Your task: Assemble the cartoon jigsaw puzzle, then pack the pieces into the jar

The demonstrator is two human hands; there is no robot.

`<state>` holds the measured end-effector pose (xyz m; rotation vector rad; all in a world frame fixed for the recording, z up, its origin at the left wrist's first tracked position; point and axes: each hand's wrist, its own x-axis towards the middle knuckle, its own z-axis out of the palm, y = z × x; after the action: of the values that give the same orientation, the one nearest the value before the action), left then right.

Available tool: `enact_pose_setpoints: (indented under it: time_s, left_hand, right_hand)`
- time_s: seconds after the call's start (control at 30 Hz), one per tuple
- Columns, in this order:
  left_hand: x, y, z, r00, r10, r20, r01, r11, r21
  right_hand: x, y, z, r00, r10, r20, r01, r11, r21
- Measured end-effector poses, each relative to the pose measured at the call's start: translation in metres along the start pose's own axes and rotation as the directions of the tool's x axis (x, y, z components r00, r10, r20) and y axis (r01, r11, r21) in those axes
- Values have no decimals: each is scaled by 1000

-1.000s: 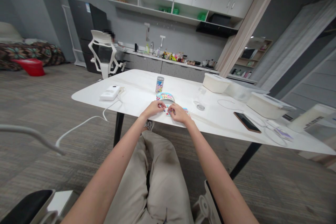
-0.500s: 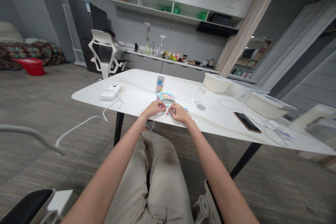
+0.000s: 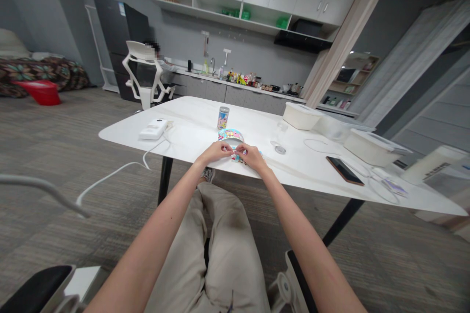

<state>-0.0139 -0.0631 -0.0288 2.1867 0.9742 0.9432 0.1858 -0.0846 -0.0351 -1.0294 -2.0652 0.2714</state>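
My left hand and my right hand meet near the front edge of a white table, fingertips pinched together on a small colourful printed paper piece. Part of a printed sheet shows beneath my fingers, mostly hidden by them. Just beyond my hands lies a curved pink and blue printed paper strip. Farther on stands a small decorated can. The exact shape of the pinched piece is hidden.
On the table are a white box with a white cable, a clear glass item, white lidded containers, and a phone. A person sits in a white chair near the kitchen counter.
My hands have moved closer together, and their fingertips now meet over the small printed piece. The view has shifted slightly.
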Motion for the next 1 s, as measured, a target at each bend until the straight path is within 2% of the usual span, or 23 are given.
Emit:
enact_pose_setpoints:
  time_s: [0.13,0.23,0.4,0.67,0.73,0.83,1.0]
  left_hand:
    - [0,-2,1,1000,19,18,-19,1000,1]
    - [1,-3,1,1000,-16,-1,16,999,40]
    - [2,-3,0,981,-130,-146,149,981,124]
    - [3,-5,-1,933,-160,-321,215,966,144]
    - [2,-4,-1,945,-133,-299,172,979,109]
    - [1,0,0,981,-90,-169,101,993,60]
    - [0,3,-1,998,-43,-45,44,999,19]
  right_hand:
    - [1,-2,-1,998,9,65,-6,999,-46]
    - [1,-2,0,998,10,64,-4,995,-103]
    - [1,-1,2,999,-52,13,53,990,-128]
    - [0,1,2,994,-87,60,95,983,-157]
    - [-1,2,2,989,-111,96,124,981,-151]
    - [-2,2,2,980,-138,141,154,982,-113]
    - [-2,2,2,982,-131,136,142,987,-79]
